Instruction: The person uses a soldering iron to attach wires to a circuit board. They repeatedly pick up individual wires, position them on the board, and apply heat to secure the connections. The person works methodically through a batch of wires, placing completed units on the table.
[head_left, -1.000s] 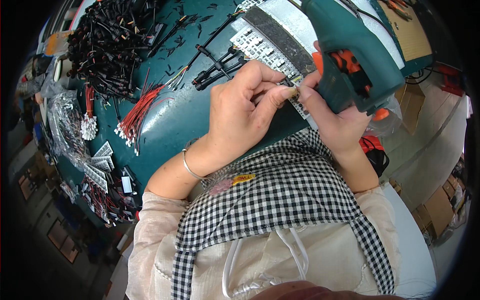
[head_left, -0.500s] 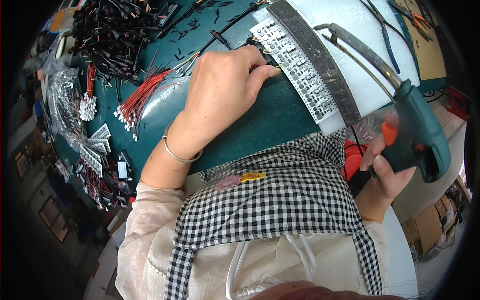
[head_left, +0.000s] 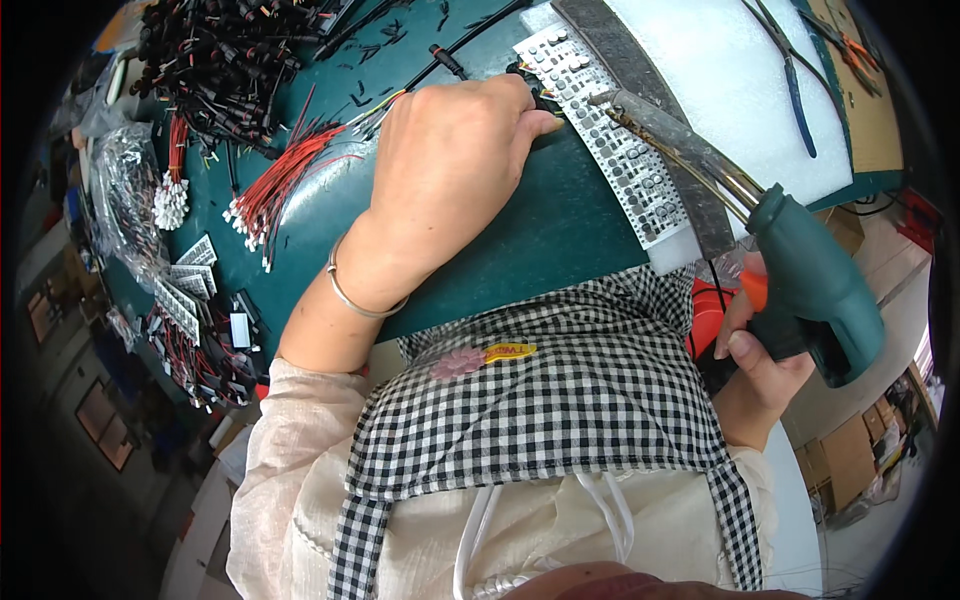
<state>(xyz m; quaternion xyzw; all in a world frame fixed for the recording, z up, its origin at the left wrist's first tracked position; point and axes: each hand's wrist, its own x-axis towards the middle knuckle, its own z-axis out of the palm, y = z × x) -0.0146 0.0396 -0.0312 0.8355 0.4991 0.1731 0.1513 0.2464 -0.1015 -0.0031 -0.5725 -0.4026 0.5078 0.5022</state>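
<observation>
My right hand (head_left: 770, 365) grips a green soldering gun (head_left: 825, 265) with an orange trigger. Its metal tip reaches over a strip of white circuit boards (head_left: 605, 140), each dotted with small parts. Along that strip lies a dark curved bar (head_left: 650, 110). At the strip's left edge, my left hand (head_left: 455, 180) is closed in a pinch on a thin wire, its fingertips beside the board; most of the wire is hidden by the hand. Behind the left hand, a black cable (head_left: 415, 80) with a connector and bare coloured ends lies on the green mat (head_left: 520, 245).
A heap of black connector cables (head_left: 215, 75) fills the far left. Closer are red wires with white plugs (head_left: 285, 185), a plastic bag (head_left: 130, 200) and small circuit boards (head_left: 185, 290). White foam (head_left: 765, 110) carries blue-handled pliers (head_left: 795, 100); orange-handled pliers (head_left: 855, 60) lie farther right.
The soldering gun has come left and down, bringing its tip from above the bar to over the circuit boards. My left hand stays pinched at the strip's edge, and the view has shifted slightly.
</observation>
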